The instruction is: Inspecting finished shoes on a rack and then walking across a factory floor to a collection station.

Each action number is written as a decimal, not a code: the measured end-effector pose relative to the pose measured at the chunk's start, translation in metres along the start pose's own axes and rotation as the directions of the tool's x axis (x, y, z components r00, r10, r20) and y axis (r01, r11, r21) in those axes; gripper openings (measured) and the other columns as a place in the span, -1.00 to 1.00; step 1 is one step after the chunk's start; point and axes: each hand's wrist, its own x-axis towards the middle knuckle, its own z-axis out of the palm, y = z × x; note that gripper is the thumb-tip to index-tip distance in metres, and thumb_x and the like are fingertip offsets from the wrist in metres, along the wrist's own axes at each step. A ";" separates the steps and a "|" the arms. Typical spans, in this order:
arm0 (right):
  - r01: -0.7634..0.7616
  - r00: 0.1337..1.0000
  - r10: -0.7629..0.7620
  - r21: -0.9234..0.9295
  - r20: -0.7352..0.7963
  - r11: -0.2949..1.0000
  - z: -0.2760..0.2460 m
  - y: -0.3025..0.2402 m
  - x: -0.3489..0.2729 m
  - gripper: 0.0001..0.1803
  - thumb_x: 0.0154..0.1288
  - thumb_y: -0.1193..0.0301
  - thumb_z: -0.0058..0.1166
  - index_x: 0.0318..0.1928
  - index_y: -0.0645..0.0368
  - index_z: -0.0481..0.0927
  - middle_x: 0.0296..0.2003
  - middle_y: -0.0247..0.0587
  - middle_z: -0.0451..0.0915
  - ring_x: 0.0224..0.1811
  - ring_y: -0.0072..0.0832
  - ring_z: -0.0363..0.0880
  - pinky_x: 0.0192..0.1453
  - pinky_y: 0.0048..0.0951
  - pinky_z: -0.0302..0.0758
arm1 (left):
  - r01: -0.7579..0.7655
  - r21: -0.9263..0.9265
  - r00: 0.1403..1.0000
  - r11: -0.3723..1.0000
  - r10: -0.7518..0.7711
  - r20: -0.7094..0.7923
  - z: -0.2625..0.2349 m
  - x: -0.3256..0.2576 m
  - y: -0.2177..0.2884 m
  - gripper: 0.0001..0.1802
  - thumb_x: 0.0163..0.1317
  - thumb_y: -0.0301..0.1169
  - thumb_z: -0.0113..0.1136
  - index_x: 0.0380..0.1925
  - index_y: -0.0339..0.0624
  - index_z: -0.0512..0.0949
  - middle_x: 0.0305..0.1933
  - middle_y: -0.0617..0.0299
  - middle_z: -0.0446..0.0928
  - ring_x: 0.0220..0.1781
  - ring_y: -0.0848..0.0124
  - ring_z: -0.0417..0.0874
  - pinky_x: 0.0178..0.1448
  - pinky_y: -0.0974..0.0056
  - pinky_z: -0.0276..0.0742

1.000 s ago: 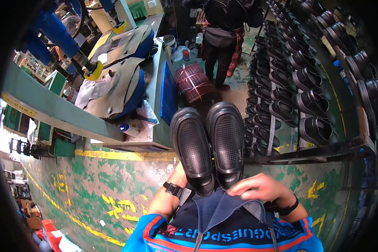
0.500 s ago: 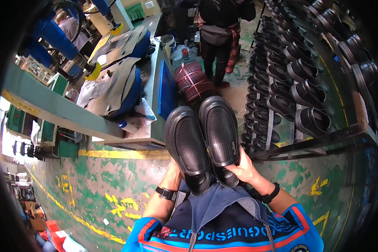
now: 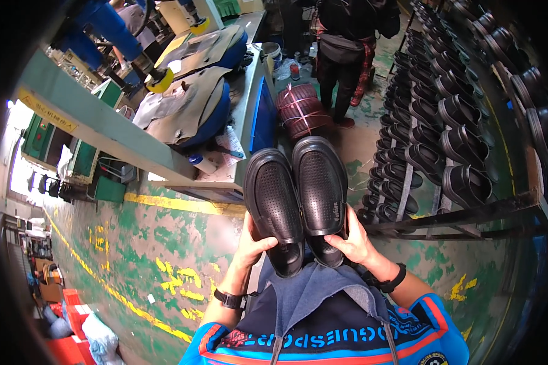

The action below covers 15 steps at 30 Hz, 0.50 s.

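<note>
A pair of black slip-on shoes with perforated uppers is held side by side in front of my body, toes pointing away. My left hand [image 3: 248,244] grips the left shoe [image 3: 274,196] along its outer side, the thumb resting at the foot opening. On the other side, my right hand [image 3: 354,241] clasps the right shoe [image 3: 320,182], its thumb laid over the edge of the opening and its fingers mostly hidden behind the side. The two shoes are close together along their inner edges, and their soles face away from view.
Tiered racks at the right hold many black shoes [image 3: 463,143], with a dark metal rail [image 3: 450,225] along the near end. At the left stands a workbench with a machine and grey padded pieces [image 3: 186,103]. A dark red tied bundle [image 3: 302,109] and a standing person [image 3: 341,58] are ahead.
My left hand has shifted so its thumb now shows at the left shoe's opening. Both shoes stay held, their openings slightly more visible. The surroundings have slid rightward in view.
</note>
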 end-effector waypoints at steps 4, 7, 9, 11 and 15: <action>-0.007 0.999 0.005 0.031 0.051 0.999 0.016 0.003 0.002 -0.09 0.05 0.35 0.26 0.34 0.32 0.04 0.19 0.07 0.34 0.27 -0.23 0.30 0.35 -0.29 0.18 | 0.007 -0.090 1.000 0.996 -0.006 0.007 -0.011 -0.016 0.007 0.12 -0.23 -0.43 0.53 0.35 -0.14 0.04 0.27 0.16 0.29 0.29 0.29 0.32 0.35 0.18 0.22; -0.041 0.993 0.038 0.024 0.111 0.999 0.033 -0.002 0.005 -0.09 0.03 0.35 0.28 0.32 0.33 0.06 0.17 0.06 0.35 0.26 -0.25 0.30 0.35 -0.30 0.17 | 0.053 -0.039 0.999 0.998 -0.052 0.006 -0.037 -0.041 0.011 0.11 -0.22 -0.45 0.52 0.35 -0.14 0.04 0.26 0.16 0.29 0.28 0.29 0.33 0.35 0.18 0.23; -0.062 0.980 0.051 0.055 0.194 0.997 0.048 0.000 0.008 -0.11 0.05 0.39 0.27 0.32 0.34 0.06 0.17 0.00 0.35 0.26 -0.31 0.30 0.35 -0.33 0.16 | 0.040 -0.061 0.999 0.997 -0.042 -0.029 -0.053 -0.057 0.009 0.10 -0.21 -0.45 0.51 0.35 -0.14 0.04 0.26 0.15 0.29 0.27 0.29 0.35 0.34 0.18 0.25; -0.109 0.966 0.065 0.167 0.249 0.980 0.072 -0.001 0.012 -0.13 0.06 0.41 0.25 0.32 0.34 0.06 0.17 -0.03 0.36 0.25 -0.35 0.29 0.35 -0.35 0.15 | 0.025 -0.089 0.997 0.996 -0.032 -0.077 -0.067 -0.077 0.009 0.09 -0.20 -0.45 0.51 0.35 -0.14 0.04 0.25 0.15 0.30 0.26 0.29 0.37 0.33 0.19 0.27; -0.251 0.916 0.117 0.321 0.383 0.913 0.122 -0.013 0.012 -0.17 0.08 0.50 0.21 0.31 0.37 0.05 0.19 -0.10 0.32 0.27 -0.43 0.25 0.37 -0.39 0.11 | -0.073 -0.204 0.976 0.976 0.028 -0.214 -0.099 -0.129 0.005 0.08 -0.16 -0.44 0.49 0.35 -0.15 0.01 0.22 0.13 0.34 0.21 0.28 0.41 0.29 0.18 0.32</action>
